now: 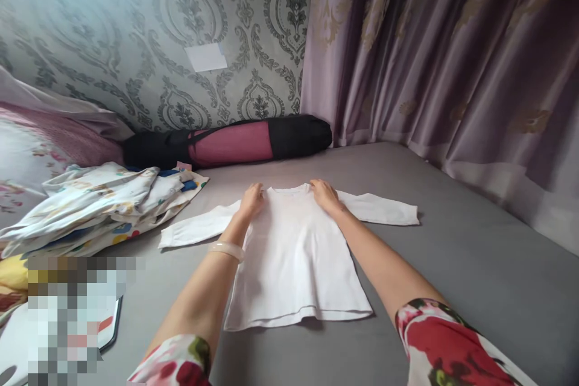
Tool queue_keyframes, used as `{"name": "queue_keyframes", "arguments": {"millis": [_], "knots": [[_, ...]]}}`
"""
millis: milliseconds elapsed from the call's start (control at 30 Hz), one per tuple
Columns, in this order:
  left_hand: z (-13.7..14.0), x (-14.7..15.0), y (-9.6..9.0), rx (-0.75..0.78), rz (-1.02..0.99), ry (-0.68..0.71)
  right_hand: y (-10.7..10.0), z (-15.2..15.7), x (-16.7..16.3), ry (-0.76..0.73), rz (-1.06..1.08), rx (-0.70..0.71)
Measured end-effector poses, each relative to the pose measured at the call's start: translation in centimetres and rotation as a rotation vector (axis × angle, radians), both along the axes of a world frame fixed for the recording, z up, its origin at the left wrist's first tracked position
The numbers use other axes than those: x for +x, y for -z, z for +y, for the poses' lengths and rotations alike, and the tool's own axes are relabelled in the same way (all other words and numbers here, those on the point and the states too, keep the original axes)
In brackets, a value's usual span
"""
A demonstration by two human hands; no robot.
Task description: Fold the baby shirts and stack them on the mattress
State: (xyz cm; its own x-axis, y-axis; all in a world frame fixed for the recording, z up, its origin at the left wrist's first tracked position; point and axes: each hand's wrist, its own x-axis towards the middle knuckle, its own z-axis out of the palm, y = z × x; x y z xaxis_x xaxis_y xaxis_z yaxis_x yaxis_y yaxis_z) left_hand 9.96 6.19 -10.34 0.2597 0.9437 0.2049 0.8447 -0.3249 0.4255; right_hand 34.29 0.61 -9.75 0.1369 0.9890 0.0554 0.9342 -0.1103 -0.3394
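Observation:
A small white long-sleeved shirt (289, 253) is spread on the grey bed sheet, its neckline at the far end and its hem toward me. Both sleeves reach out sideways, and a raised crease runs down the lower front. My left hand (254, 199) is at the shirt's left shoulder, with fingers curled onto the cloth. At the opposite shoulder, close beside the collar, my right hand (324, 194) has its fingers bent over the fabric. The fingertips of both hands are partly hidden. A pale bangle (227, 249) circles my left wrist.
Stacked patterned clothes (108, 199) lie at the left. Nearer me is a blurred-out area with a phone-like object (111, 332). A long black and maroon bag (230, 143) rests along the wall. A purple curtain (407, 54) hangs at the right, beside the grey sheet (474, 289).

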Motion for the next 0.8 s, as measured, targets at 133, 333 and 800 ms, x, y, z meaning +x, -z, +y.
{"name": "queue_keyframes", "arguments": {"millis": [133, 333, 800], "knots": [[-0.7, 1.1, 1.0, -0.063, 0.097, -0.069, 0.3, 0.1, -1.6, 0.067, -0.052, -0.035], [-2.4, 1.7, 1.1, 0.026, 0.249, -0.179, 1.2, -0.1, -2.1, 0.11, -0.08, 0.094], [-6.5, -4.4, 0.0, 0.128, 0.195, 0.292, 1.5, -5.6, -0.2, -0.234, 0.032, 0.062]]}}
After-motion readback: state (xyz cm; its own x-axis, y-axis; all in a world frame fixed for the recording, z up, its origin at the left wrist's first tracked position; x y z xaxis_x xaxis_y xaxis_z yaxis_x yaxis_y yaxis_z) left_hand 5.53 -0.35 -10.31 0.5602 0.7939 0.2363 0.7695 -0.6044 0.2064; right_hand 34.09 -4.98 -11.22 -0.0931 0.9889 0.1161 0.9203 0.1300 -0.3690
